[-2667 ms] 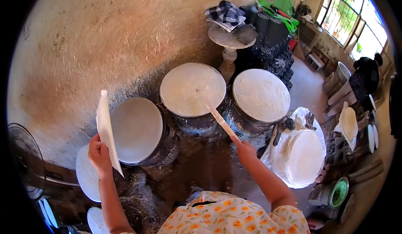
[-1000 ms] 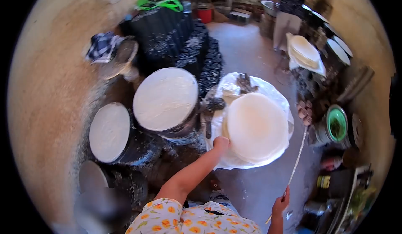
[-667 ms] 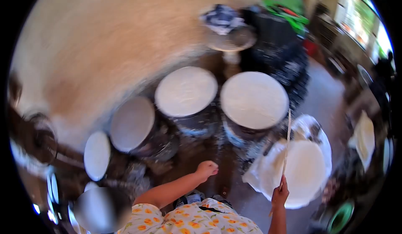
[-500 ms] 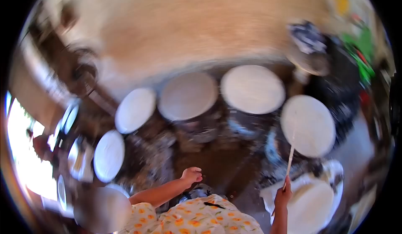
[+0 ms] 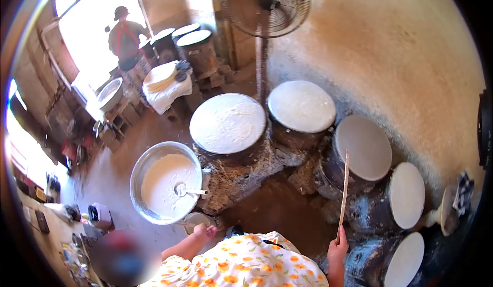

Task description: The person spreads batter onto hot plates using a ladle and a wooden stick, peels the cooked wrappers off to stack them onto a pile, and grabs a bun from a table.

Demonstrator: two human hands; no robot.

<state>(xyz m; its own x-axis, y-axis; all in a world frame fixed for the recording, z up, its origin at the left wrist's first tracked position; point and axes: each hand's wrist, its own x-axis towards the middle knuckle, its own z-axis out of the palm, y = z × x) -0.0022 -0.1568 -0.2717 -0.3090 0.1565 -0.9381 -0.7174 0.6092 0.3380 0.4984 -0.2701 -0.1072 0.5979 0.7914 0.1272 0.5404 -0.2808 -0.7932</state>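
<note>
My right hand is closed round the lower end of a thin wooden stick, which points upward in front of a bare grey round griddle. My left hand is near my body, just below a large metal basin of white batter; its fingers are curled, and whether they hold anything is too small to tell. A ladle rests in the batter. Beyond the basin, a round griddle is covered with a white layer, and another white-covered griddle stands beside it.
Two more white-topped drums stand at the right. A standing fan is at the top. A person stands at the back left, near a cloth-covered stack of flat rounds. A pale bucket is below the basin.
The view has swung left, bringing the basin, fan and other person into sight. My right hand keeps the stick; my left hand, earlier at the stack of white rounds, is now near the basin.
</note>
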